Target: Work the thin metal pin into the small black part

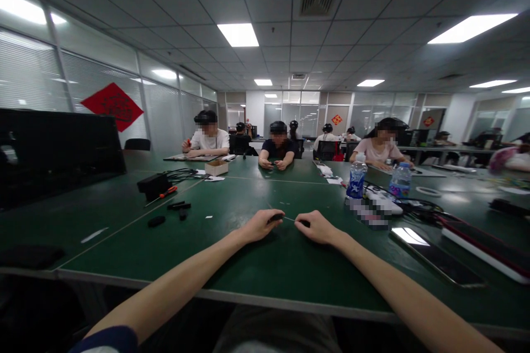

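Observation:
Both my arms reach out over a dark green table (256, 265). My left hand (261, 224) is closed on a small black part (276, 217). My right hand (317, 226) is closed on another small black piece (305, 223). A thin pale wire or rod (290, 219) spans the short gap between the two hands. The hands rest low, on or just above the table top.
Small black parts (179, 206), a red-handled screwdriver (168, 192) and a black box (152, 183) lie to the left. Two water bottles (356, 176), a power strip (383, 202) with cables and a phone (434, 256) lie right. Several people sit across the table.

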Demonstrator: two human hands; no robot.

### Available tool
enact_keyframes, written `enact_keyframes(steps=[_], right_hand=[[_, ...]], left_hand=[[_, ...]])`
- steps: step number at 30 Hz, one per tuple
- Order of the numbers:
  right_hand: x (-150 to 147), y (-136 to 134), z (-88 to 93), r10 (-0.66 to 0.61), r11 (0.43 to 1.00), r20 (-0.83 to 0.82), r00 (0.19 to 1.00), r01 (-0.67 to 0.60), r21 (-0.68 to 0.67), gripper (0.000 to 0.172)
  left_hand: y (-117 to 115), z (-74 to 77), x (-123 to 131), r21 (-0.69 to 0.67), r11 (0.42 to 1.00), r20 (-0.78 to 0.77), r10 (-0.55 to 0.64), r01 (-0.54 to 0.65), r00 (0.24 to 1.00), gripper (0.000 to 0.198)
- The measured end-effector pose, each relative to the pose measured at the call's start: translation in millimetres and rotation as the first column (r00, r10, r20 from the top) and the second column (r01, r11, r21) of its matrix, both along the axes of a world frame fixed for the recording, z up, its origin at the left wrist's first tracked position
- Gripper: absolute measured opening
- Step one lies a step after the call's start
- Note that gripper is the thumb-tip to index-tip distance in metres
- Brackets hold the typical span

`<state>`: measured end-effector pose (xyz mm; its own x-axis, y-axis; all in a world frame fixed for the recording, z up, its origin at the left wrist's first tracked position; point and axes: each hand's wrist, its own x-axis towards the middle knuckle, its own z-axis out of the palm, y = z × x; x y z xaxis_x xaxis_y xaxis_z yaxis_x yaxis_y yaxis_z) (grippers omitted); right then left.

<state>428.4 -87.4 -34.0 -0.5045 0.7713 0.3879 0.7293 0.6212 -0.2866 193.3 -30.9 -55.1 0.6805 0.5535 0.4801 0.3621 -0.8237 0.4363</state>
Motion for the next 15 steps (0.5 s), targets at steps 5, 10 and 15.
enact_keyframes(steps=[5,10,15], right_hand=[[-3.1,1.5,-2.4,-0.006,0.999,0.041,0.999,0.007,-0.034,0.03],[-3.9,2.0,-2.5,-0.022,0.999,0.106,0.994,0.026,-0.036,0.031],[0.7,0.4,-1.7,-0.005,0.998,0.085,0.996,0.01,-0.061,0.032]], left_hand=[[5.6,-6.3,1.2,0.115,0.993,-0.083,0.043,-0.033,0.996,0.032],[-0.5,-3.0,0.6,0.231,0.971,-0.201,0.11,-0.062,0.973,0.034],[-4.2,-0.4,0.1,0.185,0.983,-0.172,0.051,-0.019,0.984,0.033]])
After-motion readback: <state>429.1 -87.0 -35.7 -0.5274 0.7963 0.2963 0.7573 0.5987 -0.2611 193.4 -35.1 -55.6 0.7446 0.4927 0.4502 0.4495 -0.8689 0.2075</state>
